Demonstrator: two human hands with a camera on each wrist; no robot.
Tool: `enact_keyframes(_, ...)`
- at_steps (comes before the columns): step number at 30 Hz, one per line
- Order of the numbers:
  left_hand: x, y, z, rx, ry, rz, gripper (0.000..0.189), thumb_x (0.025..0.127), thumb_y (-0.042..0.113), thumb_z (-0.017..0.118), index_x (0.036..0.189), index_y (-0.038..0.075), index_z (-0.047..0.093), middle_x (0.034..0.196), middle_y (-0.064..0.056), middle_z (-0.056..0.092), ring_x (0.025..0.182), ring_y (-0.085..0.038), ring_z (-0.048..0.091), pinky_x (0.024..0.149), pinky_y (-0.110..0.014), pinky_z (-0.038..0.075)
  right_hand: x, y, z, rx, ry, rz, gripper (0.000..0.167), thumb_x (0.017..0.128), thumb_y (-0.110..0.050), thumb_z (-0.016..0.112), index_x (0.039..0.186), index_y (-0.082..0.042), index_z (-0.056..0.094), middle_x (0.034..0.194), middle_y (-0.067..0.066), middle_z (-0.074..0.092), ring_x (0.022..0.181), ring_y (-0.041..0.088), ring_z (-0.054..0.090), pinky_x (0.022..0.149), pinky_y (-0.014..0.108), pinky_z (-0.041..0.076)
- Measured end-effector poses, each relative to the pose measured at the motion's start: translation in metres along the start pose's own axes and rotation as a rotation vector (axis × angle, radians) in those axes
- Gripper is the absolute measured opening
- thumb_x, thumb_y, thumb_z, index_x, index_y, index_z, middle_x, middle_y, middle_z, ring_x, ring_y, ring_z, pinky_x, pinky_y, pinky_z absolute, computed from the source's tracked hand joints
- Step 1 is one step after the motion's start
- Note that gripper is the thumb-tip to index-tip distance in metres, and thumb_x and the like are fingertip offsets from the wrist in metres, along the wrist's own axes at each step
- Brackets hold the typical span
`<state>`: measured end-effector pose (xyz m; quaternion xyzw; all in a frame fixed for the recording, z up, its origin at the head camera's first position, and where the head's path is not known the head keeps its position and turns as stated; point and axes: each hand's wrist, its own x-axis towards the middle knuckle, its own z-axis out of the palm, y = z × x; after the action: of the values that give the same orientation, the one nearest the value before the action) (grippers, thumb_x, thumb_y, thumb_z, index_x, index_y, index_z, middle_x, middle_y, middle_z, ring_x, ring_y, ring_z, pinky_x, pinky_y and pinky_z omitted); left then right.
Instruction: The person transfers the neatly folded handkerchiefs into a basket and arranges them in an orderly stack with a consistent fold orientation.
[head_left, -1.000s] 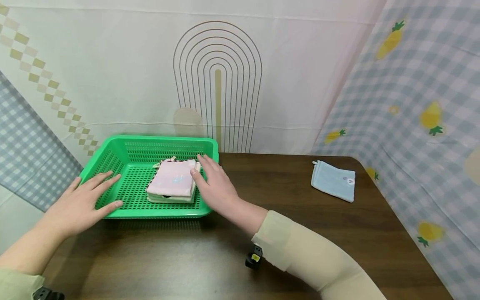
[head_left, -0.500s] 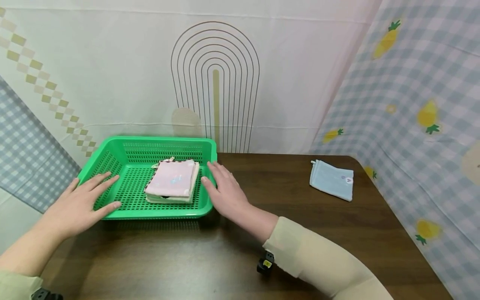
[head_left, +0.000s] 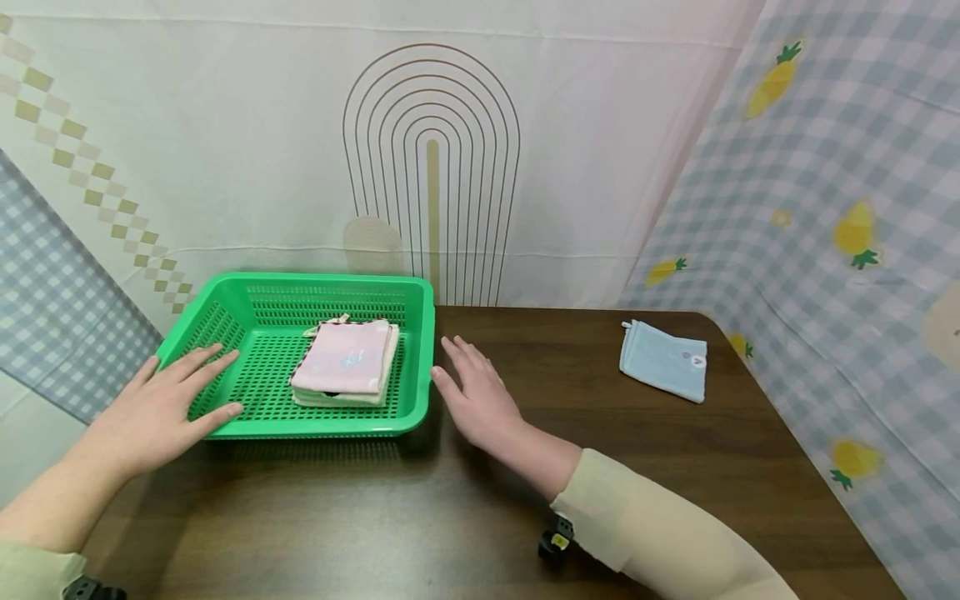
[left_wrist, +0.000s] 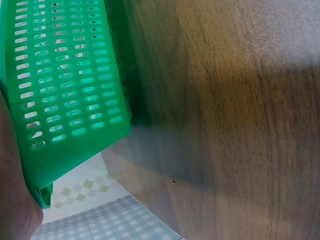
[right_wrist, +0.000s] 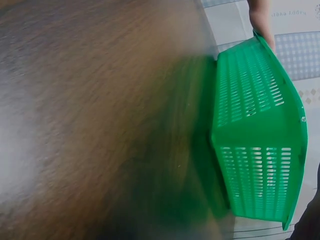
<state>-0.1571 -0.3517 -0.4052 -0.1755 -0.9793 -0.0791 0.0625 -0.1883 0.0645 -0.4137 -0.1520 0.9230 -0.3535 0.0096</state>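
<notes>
A green plastic basket (head_left: 315, 427) stands at the back left of the table, with a stack of folded cloths (head_left: 341, 358) inside, a pink one on top. My left hand (head_left: 161, 408) rests over the basket's front left corner, fingers spread and straight. In the left wrist view the palm's edge lies along the rim of the basket (left_wrist: 75, 155). My right hand (head_left: 480, 400) is just right of the basket, fingers straight, holding nothing, thumb tip close to the rim. The right wrist view shows the basket's outer walls (right_wrist: 257, 125) and the left hand at its far end.
A folded light blue cloth (head_left: 663, 360) lies at the back right of the brown wooden table (head_left: 337, 517). Printed curtains (head_left: 570, 167) hang behind the table and along its right side. A small black camera (head_left: 555, 540) sits on the right wrist.
My right hand has moved right, from over the basket's right side and the cloth stack to outside the rim. The left hand, basket and cloths look unmoved.
</notes>
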Motion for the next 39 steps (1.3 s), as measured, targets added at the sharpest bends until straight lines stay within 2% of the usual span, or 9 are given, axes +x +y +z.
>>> enact_keyframes(10, 0.001, -0.001, 0.0, -0.001, -0.002, 0.002, 0.081, 0.095, 0.051, 0.06, 0.16, 0.022, 0.021, 0.158, -0.021, 0.029, 0.137, -0.049, 0.034, 0.117, -0.052, -0.017, -0.009, 0.017, -0.005, -0.05, 0.001, -0.003, 0.061, 0.104, -0.056, 0.03, 0.157, -0.025, 0.032, 0.163, 0.002, 0.025, 0.15, 0.026, 0.019, 0.121, 0.049, 0.016)
enact_keyframes(28, 0.0, 0.001, -0.002, -0.003, -0.004, -0.004, 0.081, 0.095, 0.051, 0.06, 0.16, 0.022, 0.021, 0.158, -0.021, 0.028, 0.138, -0.049, 0.034, 0.118, -0.051, -0.018, -0.017, 0.048, -0.022, -0.109, 0.016, 0.041, 0.058, 0.105, -0.051, 0.035, 0.156, -0.022, 0.035, 0.162, 0.006, 0.027, 0.151, 0.027, 0.018, 0.122, 0.051, 0.013)
enact_keyframes(39, -0.001, 0.002, -0.002, -0.004, -0.007, -0.002, 0.081, 0.095, 0.051, 0.06, 0.16, 0.022, 0.02, 0.158, -0.021, 0.028, 0.137, -0.049, 0.033, 0.118, -0.051, -0.017, -0.022, 0.066, -0.034, -0.148, 0.029, 0.048, 0.06, 0.105, -0.054, 0.034, 0.155, -0.022, 0.037, 0.162, 0.007, 0.028, 0.15, 0.029, 0.019, 0.121, 0.054, 0.013)
